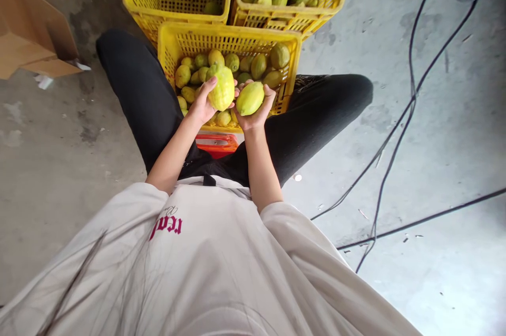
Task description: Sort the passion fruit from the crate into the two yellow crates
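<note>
Over the near crate (229,30), left hand (202,106) beside cupped right hand (253,119), fingers (209,85) around one fruit (221,89) each

Larger fruit (222,90): yellow, greenish at far end, bumpy, in left hand (203,105). Smaller fruit (250,98): yellow-green, oval, smoother, lying slantwise in right hand (258,116). Both side by side over front crate (229,31), visible skins unbroken.

Forearms (178,149) angled inward, hands (202,108) close together (both curled), knees (114,49) spread wide.
</note>
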`<move>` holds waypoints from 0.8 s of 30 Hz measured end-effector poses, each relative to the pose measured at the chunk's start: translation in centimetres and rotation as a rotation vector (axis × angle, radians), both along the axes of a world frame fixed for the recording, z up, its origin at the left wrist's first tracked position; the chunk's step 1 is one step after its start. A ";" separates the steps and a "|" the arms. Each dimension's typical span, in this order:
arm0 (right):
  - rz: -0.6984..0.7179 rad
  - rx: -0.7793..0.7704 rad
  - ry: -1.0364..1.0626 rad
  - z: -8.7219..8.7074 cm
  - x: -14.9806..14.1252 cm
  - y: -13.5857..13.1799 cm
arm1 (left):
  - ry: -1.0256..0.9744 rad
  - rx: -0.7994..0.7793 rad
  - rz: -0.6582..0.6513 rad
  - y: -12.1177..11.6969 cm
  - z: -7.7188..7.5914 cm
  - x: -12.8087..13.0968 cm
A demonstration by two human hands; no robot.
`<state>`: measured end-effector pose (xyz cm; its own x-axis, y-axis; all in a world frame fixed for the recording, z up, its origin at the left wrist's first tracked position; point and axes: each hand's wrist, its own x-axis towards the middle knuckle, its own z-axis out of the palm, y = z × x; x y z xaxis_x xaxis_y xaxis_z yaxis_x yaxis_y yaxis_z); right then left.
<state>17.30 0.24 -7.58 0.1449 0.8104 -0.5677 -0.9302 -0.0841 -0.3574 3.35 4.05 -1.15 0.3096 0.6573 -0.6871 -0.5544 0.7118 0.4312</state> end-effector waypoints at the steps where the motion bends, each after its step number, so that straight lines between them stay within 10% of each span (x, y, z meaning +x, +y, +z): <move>1: 0.011 0.006 -0.038 -0.1 0.0 0.0 | -0.001 0.003 -0.018 0.0 0.1 0.0; 24: 0.096 -0.028 -0.382 -4.1 0.1 0.3 | 0.119 -0.015 -0.048 0.0 0.1 0.1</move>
